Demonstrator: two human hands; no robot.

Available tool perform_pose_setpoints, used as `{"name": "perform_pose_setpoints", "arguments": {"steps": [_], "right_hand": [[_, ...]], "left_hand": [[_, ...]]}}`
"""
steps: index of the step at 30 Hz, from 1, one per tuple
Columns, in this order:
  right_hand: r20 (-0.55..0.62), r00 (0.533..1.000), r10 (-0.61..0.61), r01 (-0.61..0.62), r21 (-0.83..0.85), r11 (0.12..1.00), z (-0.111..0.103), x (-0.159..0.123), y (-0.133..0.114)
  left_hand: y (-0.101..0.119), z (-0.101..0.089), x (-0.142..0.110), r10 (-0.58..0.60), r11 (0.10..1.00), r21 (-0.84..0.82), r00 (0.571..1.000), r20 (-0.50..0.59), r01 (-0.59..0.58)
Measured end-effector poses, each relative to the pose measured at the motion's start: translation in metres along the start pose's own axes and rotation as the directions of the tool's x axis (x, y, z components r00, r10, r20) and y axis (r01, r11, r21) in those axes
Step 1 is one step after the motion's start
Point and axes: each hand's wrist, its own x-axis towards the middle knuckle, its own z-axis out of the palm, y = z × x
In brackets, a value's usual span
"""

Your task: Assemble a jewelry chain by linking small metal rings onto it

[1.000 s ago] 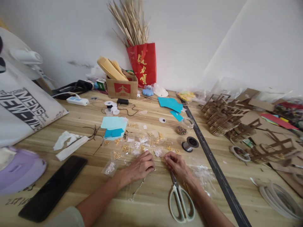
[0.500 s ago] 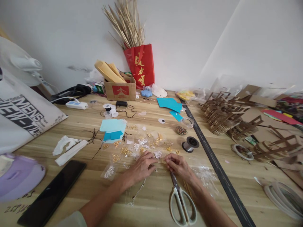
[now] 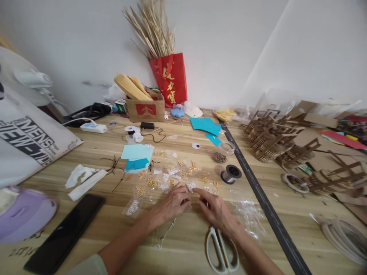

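Observation:
My left hand rests on the wooden table, fingers curled down onto a clear plastic packet that holds a thin silver chain. My right hand lies just to its right, index finger stretched toward the left hand's fingertips, the other fingers bent. Whether the right hand holds anything is hidden. White-handled scissors lie under my right wrist. Several small clear bags of gold and silver charms are spread just beyond both hands.
A black phone lies at front left, a wire spool and bead dish at right. Blue paper, a cardboard box, a red bag, and laser-cut wooden frames crowd the back and right. A dark strip crosses the table.
My right hand has shifted left and forward, its index finger now stretched toward the left hand. The left hand stays on the packet.

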Motion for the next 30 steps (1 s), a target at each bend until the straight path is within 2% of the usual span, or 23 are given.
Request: {"name": "perform_pose_setpoints", "arguments": {"steps": [3,7,13,19,24,30], "right_hand": [[0.039,0.997,-0.068,0.073,-0.14,0.987,0.008,-0.001,-0.003],[0.034,0.997,-0.076,0.081,-0.217,0.973,0.014,0.0,0.0],[0.015,0.999,-0.032,0.033,-0.04,0.999,0.009,0.002,-0.001],[-0.068,0.991,0.113,-0.102,0.144,0.984,0.005,0.006,0.003],[-0.034,0.972,0.231,-0.218,0.221,0.951,0.001,0.008,0.003],[-0.006,0.961,0.275,-0.26,0.314,0.913,0.0,0.008,0.005]], "left_hand": [[0.001,-0.001,0.001,0.01,1.0,0.021,1.0,0.004,-0.011],[0.001,-0.001,0.001,0.006,0.999,0.031,1.0,0.022,-0.006],[-0.001,-0.001,-0.001,0.006,1.0,0.012,1.0,0.009,-0.006],[-0.004,0.002,-0.002,-0.013,1.0,-0.017,1.0,0.01,0.014],[-0.007,0.003,-0.002,0.002,1.0,0.004,1.0,0.023,-0.002],[-0.009,0.003,-0.003,0.027,0.999,0.041,0.999,0.029,-0.028]]}}
